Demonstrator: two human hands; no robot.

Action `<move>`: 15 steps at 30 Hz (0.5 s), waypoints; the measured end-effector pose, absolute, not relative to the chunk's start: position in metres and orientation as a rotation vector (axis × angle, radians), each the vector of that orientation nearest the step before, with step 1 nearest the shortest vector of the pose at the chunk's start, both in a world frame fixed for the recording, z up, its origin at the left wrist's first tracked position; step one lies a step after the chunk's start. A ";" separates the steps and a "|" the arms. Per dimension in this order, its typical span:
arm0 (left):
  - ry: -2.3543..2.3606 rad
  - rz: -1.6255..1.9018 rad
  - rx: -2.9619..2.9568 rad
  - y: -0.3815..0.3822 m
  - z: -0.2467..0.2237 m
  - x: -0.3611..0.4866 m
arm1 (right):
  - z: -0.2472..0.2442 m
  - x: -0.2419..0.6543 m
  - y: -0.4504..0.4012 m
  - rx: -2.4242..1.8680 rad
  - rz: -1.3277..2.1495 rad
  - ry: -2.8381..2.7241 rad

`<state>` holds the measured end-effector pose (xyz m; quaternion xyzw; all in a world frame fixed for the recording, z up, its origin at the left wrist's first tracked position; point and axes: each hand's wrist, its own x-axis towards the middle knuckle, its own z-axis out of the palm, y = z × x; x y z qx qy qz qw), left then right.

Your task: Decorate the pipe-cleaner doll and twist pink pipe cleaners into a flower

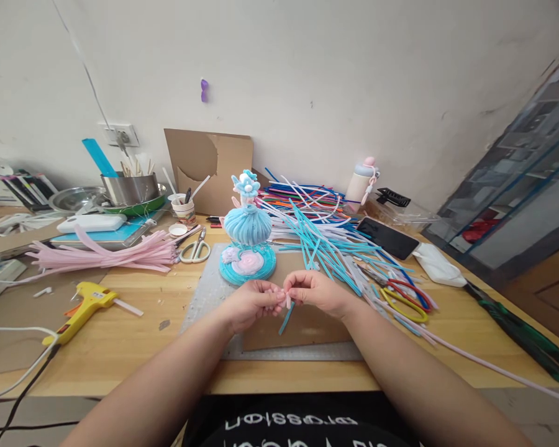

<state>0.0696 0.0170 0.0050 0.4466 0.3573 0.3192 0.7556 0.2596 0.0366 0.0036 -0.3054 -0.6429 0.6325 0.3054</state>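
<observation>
Both your hands meet just in front of the blue figure (248,228), over the brown cardboard sheet (302,329). Left hand (254,304): thumb and fingers pinched on a small pink piece (287,302). Right hand (317,292): same narrow pinch, same piece. Your fingertips cover most of it; only a short pale end shows below them, so I can't make out its full shape or whether it's one part or several.

A blue strip (286,319) sticks out below your hands, lying over the cardboard; its upper end is hidden. The cardboard covers part of the grey mat (200,310), and your forearms block more. The figure stands upright on its round base, just behind your left hand.

Right side: loose stems (323,233) overlap too densely to count. The yellow and red handles (407,302) show, but stems obscure the working ends. The green-handled tool (524,332) has its far tip by the white packet (440,264), type unclear.

Left side: glue gun (86,304) lies flat, its black cord cut off at the frame edge. Lettering on your black shirt (298,428) is cropped, unreadable to me.
</observation>
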 end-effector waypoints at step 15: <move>0.771 0.702 0.748 0.019 0.002 0.071 | -0.002 0.252 0.038 -0.743 1.609 -1.646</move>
